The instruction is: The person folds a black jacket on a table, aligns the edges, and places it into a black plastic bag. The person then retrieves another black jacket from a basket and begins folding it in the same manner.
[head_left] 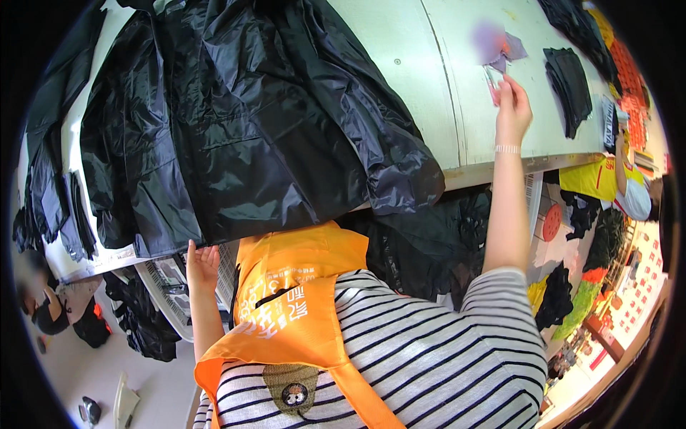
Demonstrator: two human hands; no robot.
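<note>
A shiny black jacket (250,136) lies spread on the pale green table, its hem along the front edge. My left hand (203,266) is at that hem, thumb and fingertips closed on the cloth. Stretched out over the table to the right, my right hand (514,109) has its fingers pinched together. At its fingertips is a small thin thing (493,89) with pink-red and clear parts, its kind too small to make out. Just beyond lies a crumpled purple cloth (513,48), partly blurred.
Folded black garments (568,89) lie on the table (421,107) at the right, more dark clothing (53,143) at the left. Below the front edge are a pale crate (166,297) and heaped black clothes (429,243). People are at the far left and right.
</note>
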